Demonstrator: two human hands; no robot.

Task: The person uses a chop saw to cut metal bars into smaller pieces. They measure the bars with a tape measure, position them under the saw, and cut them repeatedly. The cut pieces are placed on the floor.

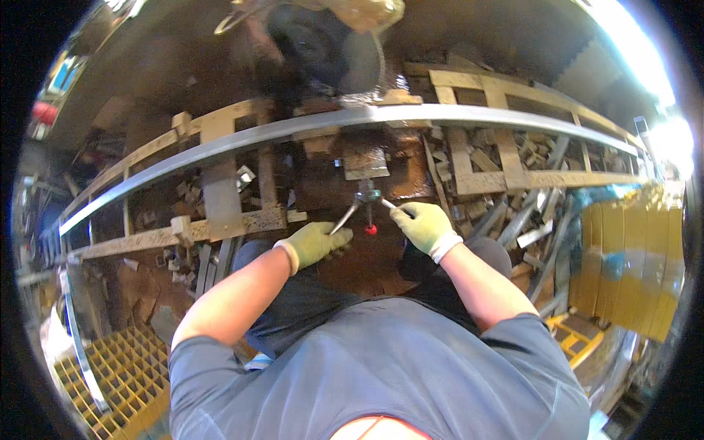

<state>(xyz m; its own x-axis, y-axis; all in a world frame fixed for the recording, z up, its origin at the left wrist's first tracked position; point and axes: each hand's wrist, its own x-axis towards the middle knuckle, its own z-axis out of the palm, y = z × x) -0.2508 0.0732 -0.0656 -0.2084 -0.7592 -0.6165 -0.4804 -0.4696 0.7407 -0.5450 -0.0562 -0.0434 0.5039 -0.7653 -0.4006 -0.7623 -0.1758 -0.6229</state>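
My left hand point(314, 243), in a pale yellow-green glove, is closed around a slim silver metal tool point(345, 220) that looks like a wrench. Its far end meets a small metal fitting point(368, 195) on the machine in front of me. From the other side, my right hand point(425, 227), gloved alike, grips a second slim metal tool point(388, 204) whose tip points at the same fitting. Between my hands, a red ball knob point(371, 230) sits below the fitting. The exact shape of both tool ends is too small to make out.
A long silver metal bar point(440, 112) crosses ahead of me, over wooden frames point(506, 179). Beyond it is a large dark round disc point(323, 51). Metal offcuts point(539, 233) lie to the right near a yellow-brown stack point(631, 264). A yellow grating point(121, 374) is at lower left.
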